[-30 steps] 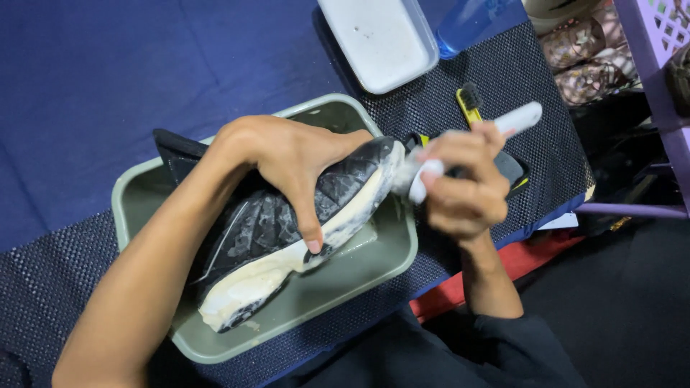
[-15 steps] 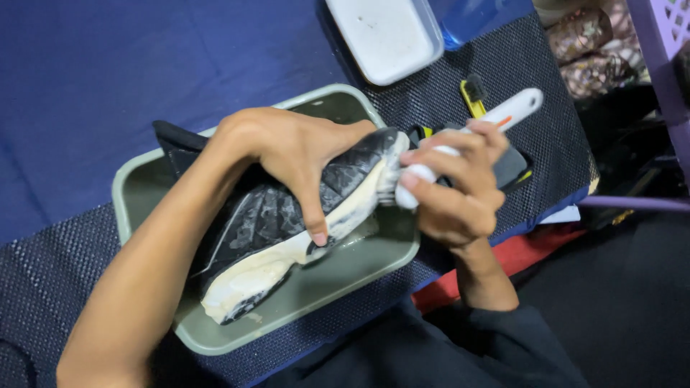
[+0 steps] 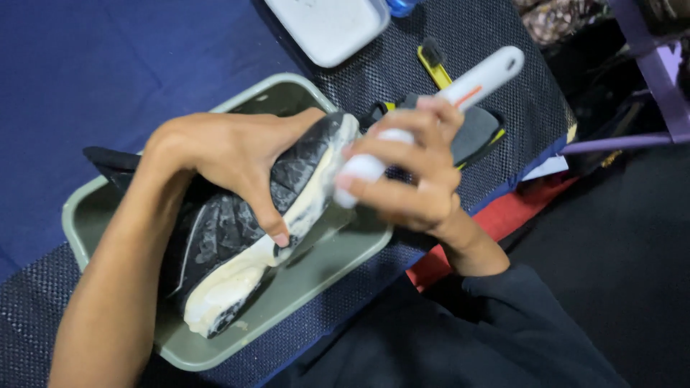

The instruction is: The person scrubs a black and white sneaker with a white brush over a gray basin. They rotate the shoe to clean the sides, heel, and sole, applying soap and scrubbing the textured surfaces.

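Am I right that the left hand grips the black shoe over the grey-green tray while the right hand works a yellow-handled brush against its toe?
Not quite. The brush in the right hand has a white handle; the yellow-handled brush lies unused on the mesh mat, as the head view shows. The rest stands: the left hand grips the black shoe over the grey-green tray.

Around the green tray (image 3: 359, 248), the only real open room is the bare blue cloth (image 3: 108, 65) up and to its left. The tray's far side is crowded by the white tub (image 3: 327, 25), yellow brush (image 3: 435, 65) and dark insole (image 3: 478, 133). The shoe (image 3: 237, 237) fills the tray itself.
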